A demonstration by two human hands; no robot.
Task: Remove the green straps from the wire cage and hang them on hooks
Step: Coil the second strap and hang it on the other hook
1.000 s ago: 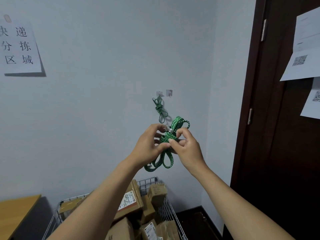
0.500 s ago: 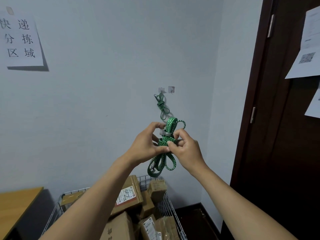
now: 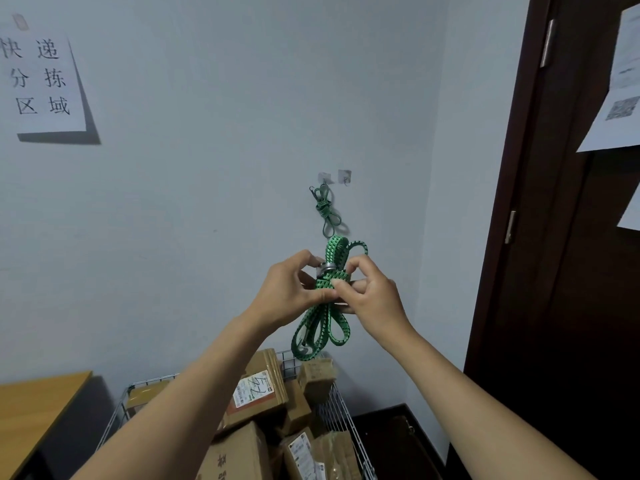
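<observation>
I hold a bundled green strap (image 3: 323, 327) with black dots in front of the wall, its loops hanging below and sticking up above my fingers. My left hand (image 3: 287, 289) pinches it from the left, near a metal ring on the bundle. My right hand (image 3: 370, 296) grips it from the right. Above, a second green strap (image 3: 327, 211) hangs knotted from the left of two small clear wall hooks (image 3: 325, 178). The right hook (image 3: 344, 176) is bare. The wire cage (image 3: 341, 407) stands below, full of cardboard parcels.
A dark wooden door (image 3: 561, 271) with paper sheets taped on it fills the right. A paper sign (image 3: 40, 81) hangs on the wall at upper left. An orange-topped table (image 3: 31, 407) corner shows at lower left, beside the cage.
Both hands with the strap bundle have shifted slightly closer to the wall hooks, and the view has drifted a little. The grip on the bundle looks the same.
</observation>
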